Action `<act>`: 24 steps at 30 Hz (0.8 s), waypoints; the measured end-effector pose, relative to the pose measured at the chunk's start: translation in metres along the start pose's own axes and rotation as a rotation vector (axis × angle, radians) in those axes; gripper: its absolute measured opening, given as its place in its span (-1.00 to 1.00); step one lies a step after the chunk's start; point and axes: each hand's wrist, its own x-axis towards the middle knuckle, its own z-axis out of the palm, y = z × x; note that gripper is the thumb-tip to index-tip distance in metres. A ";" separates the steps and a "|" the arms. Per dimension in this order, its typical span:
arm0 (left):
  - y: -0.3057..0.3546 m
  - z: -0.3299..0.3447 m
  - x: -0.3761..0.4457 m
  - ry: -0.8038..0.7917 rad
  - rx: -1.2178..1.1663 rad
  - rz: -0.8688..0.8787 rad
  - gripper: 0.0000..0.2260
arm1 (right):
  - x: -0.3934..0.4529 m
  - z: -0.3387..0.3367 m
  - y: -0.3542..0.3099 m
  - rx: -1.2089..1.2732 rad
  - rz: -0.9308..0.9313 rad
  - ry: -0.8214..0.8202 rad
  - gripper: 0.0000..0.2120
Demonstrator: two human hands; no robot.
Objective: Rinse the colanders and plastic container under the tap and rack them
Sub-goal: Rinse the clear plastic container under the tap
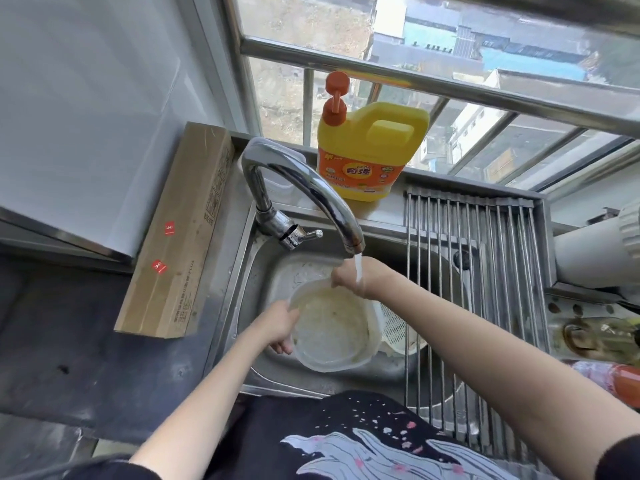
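Two hands [282, 327] hold one plastic container [334, 329].

Detergent jug [370, 150]: yellow, orange pump, upright on the sill behind the sink.
Cardboard box [180, 233]: long, lying on the dark tabletop [86, 344] left of the sink.
Window railing [433, 84]: steel bars, rooftops beyond.
Red-capped bottle [613, 379]: far right edge, blurred.

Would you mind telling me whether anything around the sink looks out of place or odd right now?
Only one thing: the tap stream lands on the right hand, not in the plastic container, which shows yellowish residue inside. Also, a long cardboard box lies beside the sink.
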 end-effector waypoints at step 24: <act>0.002 0.022 0.024 0.190 -0.625 -0.089 -0.77 | -0.063 0.041 -0.016 -0.377 -0.415 0.535 -0.54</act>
